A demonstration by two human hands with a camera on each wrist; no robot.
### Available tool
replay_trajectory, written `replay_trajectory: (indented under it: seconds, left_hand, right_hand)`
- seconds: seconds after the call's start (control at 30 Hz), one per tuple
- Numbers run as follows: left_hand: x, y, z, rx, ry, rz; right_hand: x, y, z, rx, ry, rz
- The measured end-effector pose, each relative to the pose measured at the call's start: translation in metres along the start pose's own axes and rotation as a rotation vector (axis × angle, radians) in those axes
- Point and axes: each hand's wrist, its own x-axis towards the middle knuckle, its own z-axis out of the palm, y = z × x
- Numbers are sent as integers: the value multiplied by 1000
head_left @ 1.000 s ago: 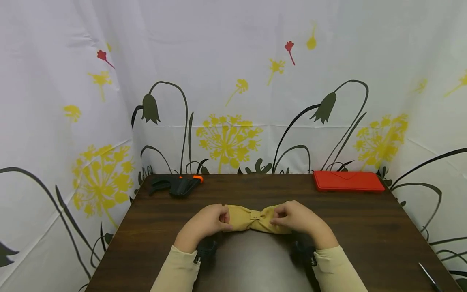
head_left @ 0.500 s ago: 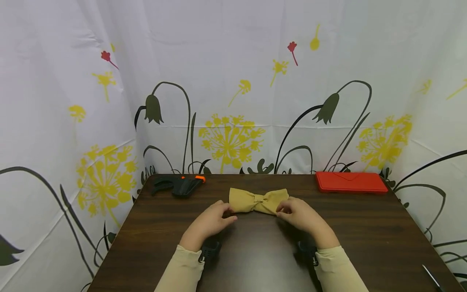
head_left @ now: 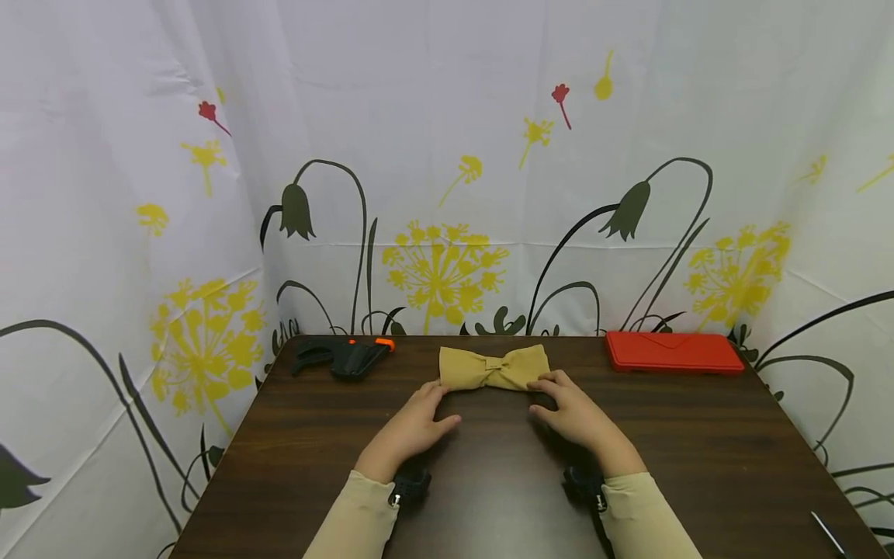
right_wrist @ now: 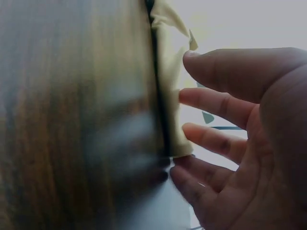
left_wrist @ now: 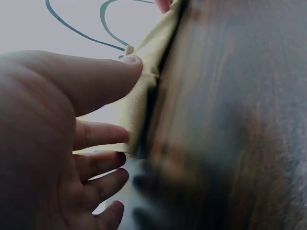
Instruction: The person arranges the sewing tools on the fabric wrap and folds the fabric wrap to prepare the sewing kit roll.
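A mustard-yellow fabric headband (head_left: 494,369), gathered at its middle like a bow with a small tag, lies flat across the far-middle part of the wooden table (head_left: 489,466). At its lower left corner are the fingertips of my left hand (head_left: 415,423), thumb held apart. My right hand (head_left: 576,411) has its fingertips at the lower right corner, fingers loosely spread. In the left wrist view the headband (left_wrist: 134,110) runs behind the thumb and index finger. The right wrist view shows fingertips right at the end of the headband (right_wrist: 170,91), none curled round it.
A black clamp with orange tips (head_left: 345,357) lies at the table's back left. At the back right is a red case (head_left: 673,352). A thin pen-like object (head_left: 829,534) lies near the right edge. A flower-printed curtain (head_left: 433,155) hangs behind the table.
The headband has moved away from me, toward the back of the table. Both hands have let go of its ends, their fingers loosening and spreading.
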Motion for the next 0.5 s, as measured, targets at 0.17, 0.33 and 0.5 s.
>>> replay_trajectory:
  seconds: [0.17,0.33,0.5]
  left_hand:
    - [0,-3,6,-53,-24,-34]
    - [1,-6,8,-57,-32,-41]
    - [1,-8,10,-74,-28,-44]
  right_hand:
    - [0,11,7,79,6,-10]
    - [1,17,9,151,14,-15]
    - [2,20,11,170,30,-18]
